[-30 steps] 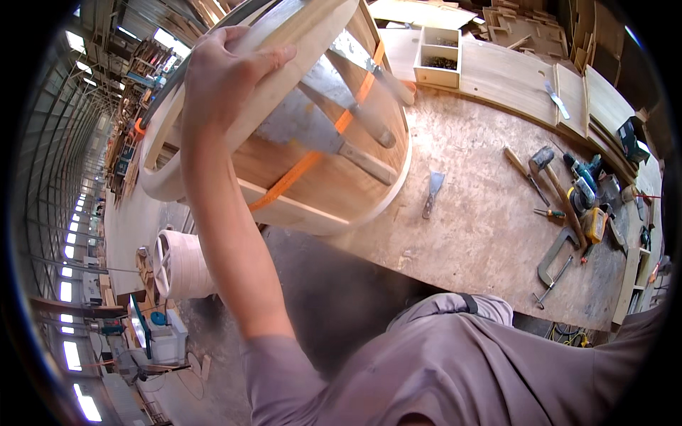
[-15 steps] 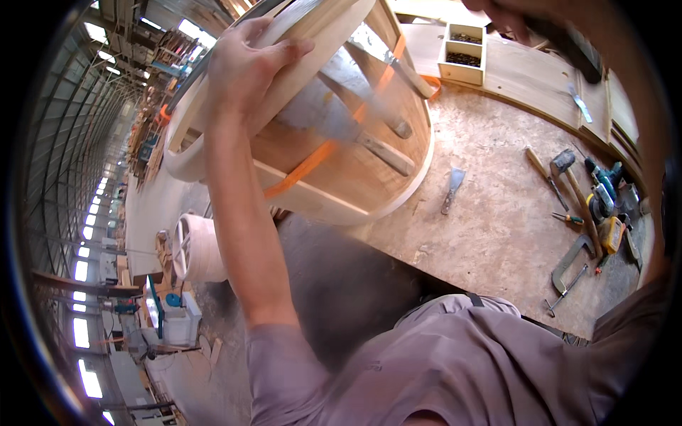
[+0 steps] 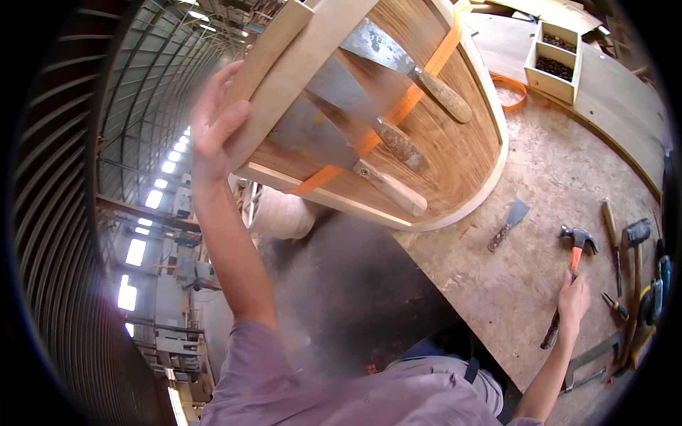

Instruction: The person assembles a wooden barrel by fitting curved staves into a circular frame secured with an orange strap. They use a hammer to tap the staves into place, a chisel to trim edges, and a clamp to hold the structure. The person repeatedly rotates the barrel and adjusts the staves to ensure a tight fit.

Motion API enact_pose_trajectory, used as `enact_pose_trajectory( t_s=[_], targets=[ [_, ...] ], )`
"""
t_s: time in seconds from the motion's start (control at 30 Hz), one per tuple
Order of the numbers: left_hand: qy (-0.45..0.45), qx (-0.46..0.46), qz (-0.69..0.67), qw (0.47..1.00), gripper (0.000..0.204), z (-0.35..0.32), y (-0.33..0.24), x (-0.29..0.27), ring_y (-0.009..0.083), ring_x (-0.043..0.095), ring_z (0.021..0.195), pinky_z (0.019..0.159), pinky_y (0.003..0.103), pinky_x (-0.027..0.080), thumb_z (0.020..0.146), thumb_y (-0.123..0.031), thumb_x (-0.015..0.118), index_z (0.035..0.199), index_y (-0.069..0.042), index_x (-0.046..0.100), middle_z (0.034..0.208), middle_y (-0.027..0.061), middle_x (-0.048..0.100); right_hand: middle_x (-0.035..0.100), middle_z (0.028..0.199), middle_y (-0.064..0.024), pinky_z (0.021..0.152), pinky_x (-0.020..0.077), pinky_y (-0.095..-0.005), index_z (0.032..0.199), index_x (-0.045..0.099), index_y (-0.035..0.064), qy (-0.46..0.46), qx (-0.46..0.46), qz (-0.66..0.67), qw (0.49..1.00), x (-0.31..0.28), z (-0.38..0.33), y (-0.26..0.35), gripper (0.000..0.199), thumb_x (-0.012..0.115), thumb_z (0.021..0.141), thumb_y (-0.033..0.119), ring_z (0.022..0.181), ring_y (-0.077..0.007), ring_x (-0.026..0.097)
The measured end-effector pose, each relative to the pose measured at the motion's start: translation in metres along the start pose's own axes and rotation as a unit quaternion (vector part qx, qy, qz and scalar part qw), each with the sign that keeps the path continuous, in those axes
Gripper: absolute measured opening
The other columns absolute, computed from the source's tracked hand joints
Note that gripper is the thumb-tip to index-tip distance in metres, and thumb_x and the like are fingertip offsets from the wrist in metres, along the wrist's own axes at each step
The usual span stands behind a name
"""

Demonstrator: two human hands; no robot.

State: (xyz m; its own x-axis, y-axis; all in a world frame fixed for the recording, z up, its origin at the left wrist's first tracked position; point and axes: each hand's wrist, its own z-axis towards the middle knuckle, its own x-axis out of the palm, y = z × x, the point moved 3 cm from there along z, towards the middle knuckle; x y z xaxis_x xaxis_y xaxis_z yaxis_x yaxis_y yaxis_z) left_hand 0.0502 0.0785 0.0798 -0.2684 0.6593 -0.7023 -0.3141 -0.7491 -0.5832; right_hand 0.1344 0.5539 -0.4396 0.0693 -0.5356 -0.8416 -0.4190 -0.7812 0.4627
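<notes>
L hand (image 3: 213, 135) prob. round frame edge (image 3: 302, 67)

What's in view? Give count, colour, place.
Bench: one, brown, right
Wooden frame: one, brown, upper centre
Broad scrapers: three, grey, against frame
Strapping: unclear, orange, on frame and bench
Small scraper: one, grey, bench centre
Claw hammer: one, black and orange, right
Mallet: one, grey, far right
Chisel-like tool: one, brown, beside mallet
Clamp: one, grey, lower right
Compartment box: one, pale, upper right
Cylinder: one, pale, left of bench
Other items: many, mixed, edges
Shirt: one, mauve, bottom
Left grip: one, bare, on frame
Right grip: one, bare, on hammer
</notes>
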Motion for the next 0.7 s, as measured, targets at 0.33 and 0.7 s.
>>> enact_pose_trajectory(
  t_s=[0.33, 0.7],
  targets=[
    [-0.026, 0.001, 0.005, 1.000, 0.080, -0.003, -0.003, 0.000, 0.0263, 0.058, 0.131, 0.115, 0.034, 0.038, 0.084, -0.029, 0.071, 0.149, 0.011, 0.047, 0.143, 0.0198, 0.059, 0.066, 0.108, -0.0203, 0.077, 0.0583, -0.0433, 0.146, 0.060, 0.0272, -0.228, -0.509, 0.378, 0.739, -0.155, -0.012, 0.395, 0.060, 0.074, 0.088, 0.018, 0.093, -0.0338, 0.070],
    [-0.041, 0.020, 0.009, 0.999, 0.074, -0.006, -0.008, 0.010, 0.0244, 0.061, 0.125, 0.111, 0.032, 0.041, 0.089, -0.032, 0.071, 0.145, 0.011, 0.050, 0.137, 0.0183, 0.063, 0.068, 0.098, -0.0096, 0.060, 0.0550, -0.0354, 0.148, 0.058, 0.0361, -0.469, -0.527, 0.240, 0.667, -0.161, 0.000, 0.413, 0.056, 0.071, 0.096, 0.020, 0.076, -0.0225, 0.068]
  ],
)
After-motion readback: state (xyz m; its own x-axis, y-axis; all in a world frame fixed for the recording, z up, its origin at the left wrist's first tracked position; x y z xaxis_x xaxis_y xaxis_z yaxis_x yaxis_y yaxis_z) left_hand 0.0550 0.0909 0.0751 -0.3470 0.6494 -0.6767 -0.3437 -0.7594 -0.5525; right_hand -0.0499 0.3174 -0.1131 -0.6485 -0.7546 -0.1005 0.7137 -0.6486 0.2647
